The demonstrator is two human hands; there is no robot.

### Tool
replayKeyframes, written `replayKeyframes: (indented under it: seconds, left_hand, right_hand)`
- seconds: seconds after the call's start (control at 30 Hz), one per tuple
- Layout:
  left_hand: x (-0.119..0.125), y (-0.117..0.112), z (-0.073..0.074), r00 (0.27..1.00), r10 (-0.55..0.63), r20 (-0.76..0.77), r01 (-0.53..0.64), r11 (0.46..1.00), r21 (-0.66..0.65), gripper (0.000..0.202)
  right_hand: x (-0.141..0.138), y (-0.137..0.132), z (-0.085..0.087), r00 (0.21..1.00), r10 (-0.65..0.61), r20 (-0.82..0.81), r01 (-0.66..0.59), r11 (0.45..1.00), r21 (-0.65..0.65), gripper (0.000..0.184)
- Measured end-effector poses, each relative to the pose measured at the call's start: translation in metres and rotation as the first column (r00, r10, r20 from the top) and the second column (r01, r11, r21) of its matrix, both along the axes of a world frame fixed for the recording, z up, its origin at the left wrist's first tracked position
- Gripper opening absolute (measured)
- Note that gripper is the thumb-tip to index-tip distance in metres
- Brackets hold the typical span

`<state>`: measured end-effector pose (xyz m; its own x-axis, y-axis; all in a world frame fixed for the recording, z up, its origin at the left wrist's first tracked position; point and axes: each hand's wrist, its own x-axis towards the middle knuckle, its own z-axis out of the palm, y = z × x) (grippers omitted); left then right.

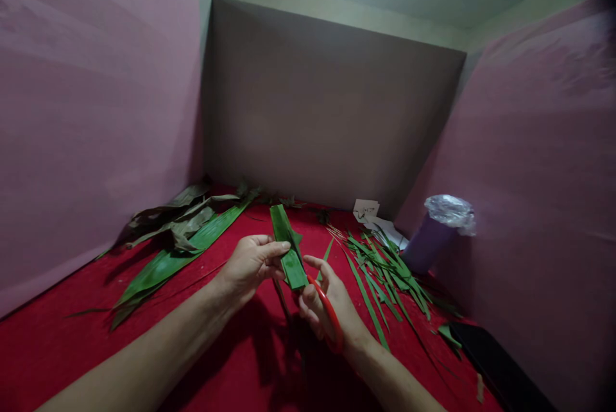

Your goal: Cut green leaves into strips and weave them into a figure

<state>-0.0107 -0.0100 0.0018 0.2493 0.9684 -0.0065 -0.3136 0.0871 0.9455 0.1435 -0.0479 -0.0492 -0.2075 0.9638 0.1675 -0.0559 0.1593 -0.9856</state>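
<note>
Our left hand pinches the leaf between closed fingers; our right hand, just beside the leaf, grips red scissors.

left hand: fingers pinched, arm extended | right hand: fingers curled, gripping

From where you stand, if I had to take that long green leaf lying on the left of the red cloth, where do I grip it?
Grip the long green leaf at its wide middle, coming from above: it lies flat, and its near tip is narrow and limp.
</note>
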Motion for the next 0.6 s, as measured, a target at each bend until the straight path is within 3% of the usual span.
replayKeyframes:
  seconds: [0.23, 0.43, 0.6]
  left_hand:
    - [-0.002, 0.001, 0.002, 0.999, 0.043, 0.009, -0.043, 0.999, 0.018, 0.015]
    - [-0.007, 0.006, 0.004, 0.989, 0.148, 0.007, -0.148, 0.987, 0.066, 0.016]
    - [-0.009, 0.008, 0.004, 0.985, 0.171, 0.013, -0.171, 0.981, 0.088, 0.014]
  right_hand:
    - [0.003, 0.002, -0.002, 0.999, 0.032, -0.002, -0.032, 0.999, -0.035, 0.084]
    - [0.003, -0.002, 0.003, 0.995, 0.098, 0.01, -0.096, 0.989, -0.108, 0.071]
    - [0.003, -0.006, 0.009, 0.99, 0.138, 0.023, -0.135, 0.984, -0.12, 0.064]
